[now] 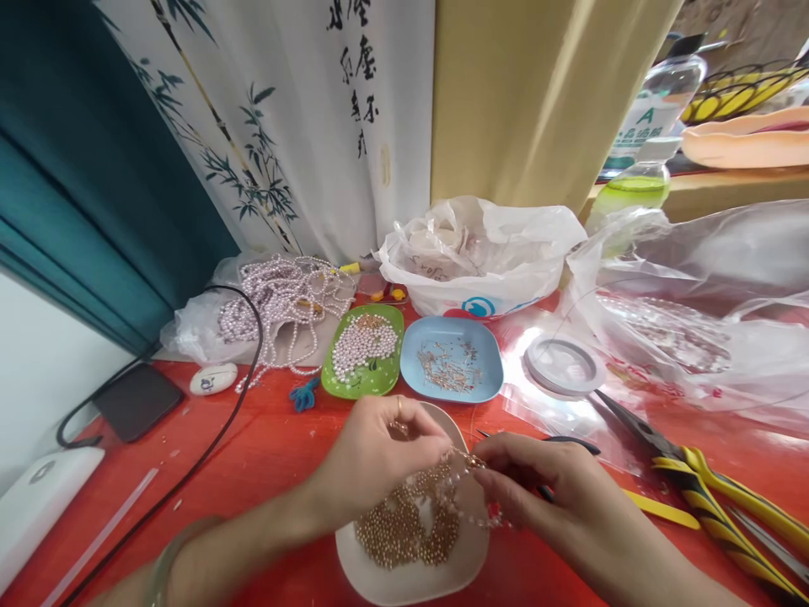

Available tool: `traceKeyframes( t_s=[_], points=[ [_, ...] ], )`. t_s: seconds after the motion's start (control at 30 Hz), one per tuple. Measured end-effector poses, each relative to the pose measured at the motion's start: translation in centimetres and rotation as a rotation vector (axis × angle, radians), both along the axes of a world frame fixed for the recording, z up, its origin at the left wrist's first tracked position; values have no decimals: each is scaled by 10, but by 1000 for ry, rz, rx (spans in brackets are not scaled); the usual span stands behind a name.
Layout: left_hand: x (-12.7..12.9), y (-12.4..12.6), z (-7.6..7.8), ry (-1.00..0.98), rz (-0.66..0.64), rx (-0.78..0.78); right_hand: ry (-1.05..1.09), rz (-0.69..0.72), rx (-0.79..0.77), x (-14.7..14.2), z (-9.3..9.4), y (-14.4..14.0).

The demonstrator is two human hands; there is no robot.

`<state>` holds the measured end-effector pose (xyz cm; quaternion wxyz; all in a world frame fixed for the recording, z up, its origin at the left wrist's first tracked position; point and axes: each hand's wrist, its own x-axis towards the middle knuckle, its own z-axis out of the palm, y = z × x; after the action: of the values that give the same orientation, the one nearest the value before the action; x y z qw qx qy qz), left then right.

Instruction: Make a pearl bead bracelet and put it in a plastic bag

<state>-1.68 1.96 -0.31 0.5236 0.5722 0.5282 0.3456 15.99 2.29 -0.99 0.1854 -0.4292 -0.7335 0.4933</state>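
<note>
My left hand (pixel 388 451) is closed in a pinch between thumb and forefinger. My right hand (pixel 553 489) pinches opposite it, a little to the right. Between the fingertips runs a beaded strand (pixel 464 508) of clear and pale beads with a red piece near its hanging end. Small gold pieces show on the strand by the right fingertips, too small to make out. Below both hands stands a white plate (pixel 354 569) holding many gold beads (pixel 395 539). Part of the plate is hidden behind my left hand.
Behind are a green tray (pixel 338 389) of pink beads, a blue tray (pixel 496 371) of small metal pins, and pearl strands (pixel 284 295). At right lie a spool (pixel 565 364) and yellow-black pliers (pixel 688 480). A black cable (pixel 246 396) crosses the left side.
</note>
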Motion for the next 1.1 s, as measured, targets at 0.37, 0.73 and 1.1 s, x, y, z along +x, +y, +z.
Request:
traceKeyframes(
  t_s=[0.37,0.73,1.1],
  points=[
    [0,5,-18,-160,-46,-135,-117,70,0,3,-9,2],
    [-8,16,-20,-19,-55,-107,-256,22,129,14,-9,14],
    [-10,16,-21,53,-131,-115,-860,128,814,8,15,92]
  ],
)
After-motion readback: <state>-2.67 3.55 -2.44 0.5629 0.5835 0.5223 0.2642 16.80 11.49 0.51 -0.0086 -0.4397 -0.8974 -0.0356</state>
